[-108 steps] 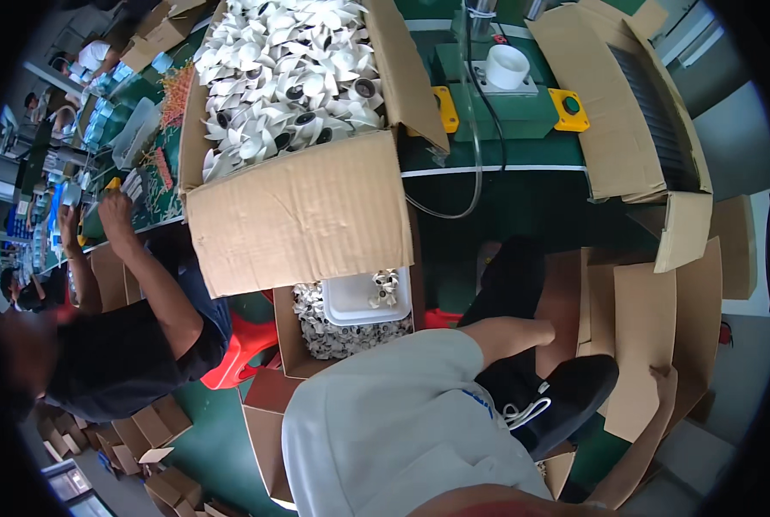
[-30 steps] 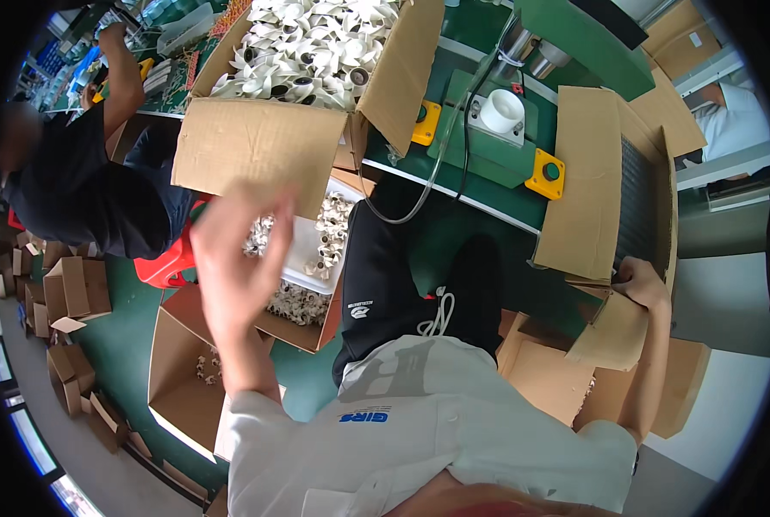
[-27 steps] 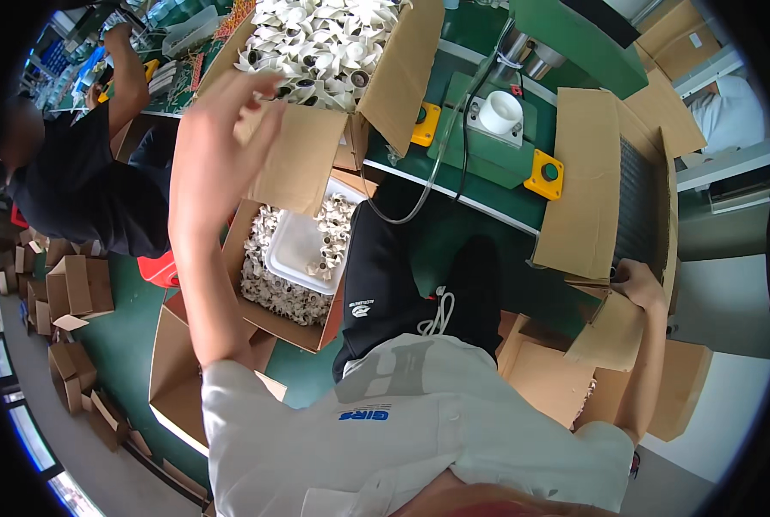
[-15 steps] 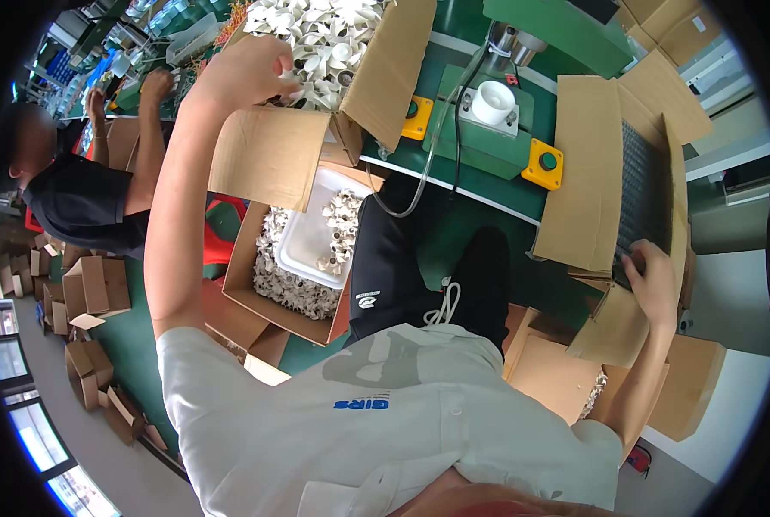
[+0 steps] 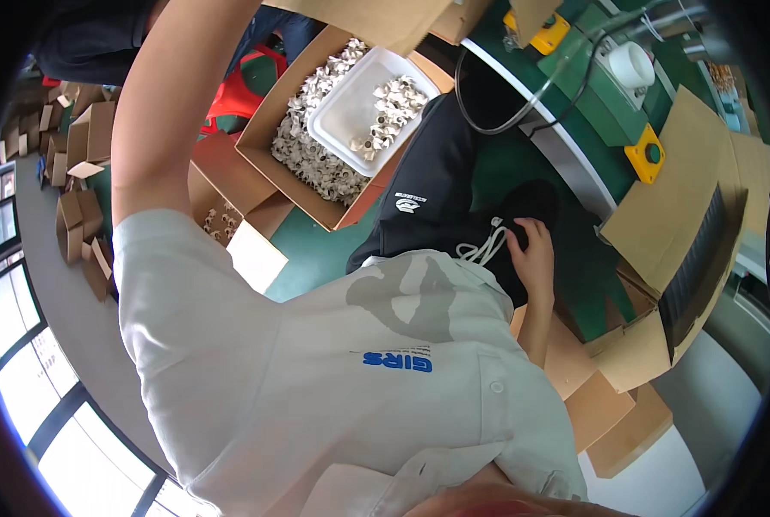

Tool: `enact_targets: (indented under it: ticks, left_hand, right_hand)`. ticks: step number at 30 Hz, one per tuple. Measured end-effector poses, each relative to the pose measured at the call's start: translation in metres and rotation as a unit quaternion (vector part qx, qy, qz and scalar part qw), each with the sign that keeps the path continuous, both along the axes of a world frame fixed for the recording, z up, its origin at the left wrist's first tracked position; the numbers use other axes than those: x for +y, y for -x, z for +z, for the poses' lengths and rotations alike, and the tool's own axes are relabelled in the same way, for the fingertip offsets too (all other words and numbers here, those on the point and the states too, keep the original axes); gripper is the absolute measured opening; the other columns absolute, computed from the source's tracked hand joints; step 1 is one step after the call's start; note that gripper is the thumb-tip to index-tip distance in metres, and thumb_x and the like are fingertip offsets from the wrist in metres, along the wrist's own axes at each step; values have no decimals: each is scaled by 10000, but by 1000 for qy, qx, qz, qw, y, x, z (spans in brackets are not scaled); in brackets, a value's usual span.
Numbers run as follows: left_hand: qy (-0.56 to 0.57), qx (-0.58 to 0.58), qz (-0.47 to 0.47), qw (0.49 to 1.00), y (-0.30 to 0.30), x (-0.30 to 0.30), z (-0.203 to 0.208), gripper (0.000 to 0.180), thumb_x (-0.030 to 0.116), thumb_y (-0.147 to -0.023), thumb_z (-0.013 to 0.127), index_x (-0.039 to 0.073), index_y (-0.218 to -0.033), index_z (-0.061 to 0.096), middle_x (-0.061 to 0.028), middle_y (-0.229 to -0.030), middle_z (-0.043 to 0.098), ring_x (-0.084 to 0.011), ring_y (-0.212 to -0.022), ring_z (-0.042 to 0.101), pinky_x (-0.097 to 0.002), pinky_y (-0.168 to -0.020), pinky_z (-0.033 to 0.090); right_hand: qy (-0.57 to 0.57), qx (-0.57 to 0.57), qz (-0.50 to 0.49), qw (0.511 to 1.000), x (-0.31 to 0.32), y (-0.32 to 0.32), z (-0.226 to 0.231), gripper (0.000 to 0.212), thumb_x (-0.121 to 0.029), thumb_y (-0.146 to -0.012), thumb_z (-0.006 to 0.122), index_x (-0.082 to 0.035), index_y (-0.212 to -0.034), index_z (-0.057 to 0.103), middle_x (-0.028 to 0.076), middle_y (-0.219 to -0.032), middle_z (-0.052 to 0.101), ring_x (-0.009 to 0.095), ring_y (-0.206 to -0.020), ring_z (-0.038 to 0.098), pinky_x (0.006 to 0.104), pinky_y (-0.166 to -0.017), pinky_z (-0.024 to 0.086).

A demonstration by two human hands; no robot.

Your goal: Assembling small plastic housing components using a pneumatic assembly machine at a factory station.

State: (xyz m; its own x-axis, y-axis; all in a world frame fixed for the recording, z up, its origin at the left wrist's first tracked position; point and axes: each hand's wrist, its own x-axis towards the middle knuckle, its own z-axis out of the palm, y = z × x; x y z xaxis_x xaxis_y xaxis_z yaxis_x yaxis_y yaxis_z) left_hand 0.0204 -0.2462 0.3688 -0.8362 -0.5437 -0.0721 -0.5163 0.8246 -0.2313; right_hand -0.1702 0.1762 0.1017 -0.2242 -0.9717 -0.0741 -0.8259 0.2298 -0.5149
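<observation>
My left arm (image 5: 174,95) reaches up past the top edge, so my left hand and anything in it are hidden. My right hand (image 5: 536,258) rests by my lap against the black trousers (image 5: 432,185), close to the white drawstring (image 5: 488,246). Its fingers are loosely stretched and apart, with nothing seen in them. Between my left arm and my leg stands a cardboard box (image 5: 260,168) heaped with small white plastic parts (image 5: 312,164). On that heap lies a tilted white plastic tray (image 5: 338,125) partly filled with more such parts.
At upper right, a green machine (image 5: 605,108) bears a white round cup (image 5: 630,65) and yellow button boxes (image 5: 646,155); a clear hose (image 5: 488,129) loops below. An open carton (image 5: 661,207) stands at right. A red stool (image 5: 239,95) is behind the parts box.
The view has swung left and down. My left hand has left the picture at the top. My right hand has come away from the right carton to my lap.
</observation>
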Motion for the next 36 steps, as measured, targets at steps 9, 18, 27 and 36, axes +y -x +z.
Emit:
enact_targets:
  ticks: [9, 18, 27, 36]
  left_hand:
    - [-79, -4, -37, 996, 6, -6, 3, 319, 240, -828, 649, -51, -944, 712, -153, -867, 716, -350, -731, 612, -420, -689, 508]
    - [-11, 224, 50, 973, -32, 7, 10, 302, 173, -807, 718, -2, -1052, 694, -126, -975, 701, -283, -815, 648, -362, -748, 516]
    - [127, 487, -5, 864, 21, 131, -11, 412, -7, -758, 715, 112, -1152, 687, -26, -904, 657, -138, -729, 587, -251, -647, 469]
    - [-24, 623, -121, 772, 74, 185, -37, 432, -30, -704, 767, 40, -1095, 597, -129, -1085, 698, -170, -842, 619, -251, -664, 494]
  right_hand:
    - [53, 52, -63, 995, -26, 54, -23, 263, -155, -862, 653, -75, -1111, 632, 117, -1138, 615, 328, -1030, 579, 382, -902, 472]
    - [-3, 192, -101, 976, -32, 76, -65, 362, -230, -844, 673, -145, -1196, 654, 118, -1488, 409, 399, -1340, 375, 480, -1101, 346]
    - [66, 128, -143, 979, -4, 99, -92, 281, -200, -814, 694, -146, -1090, 712, 125, -1502, 430, 361, -1339, 432, 424, -1073, 393]
    - [88, 77, -180, 977, 2, 99, -107, 251, -181, -831, 686, -153, -1077, 725, 91, -1471, 473, 348, -1348, 422, 424, -1090, 381]
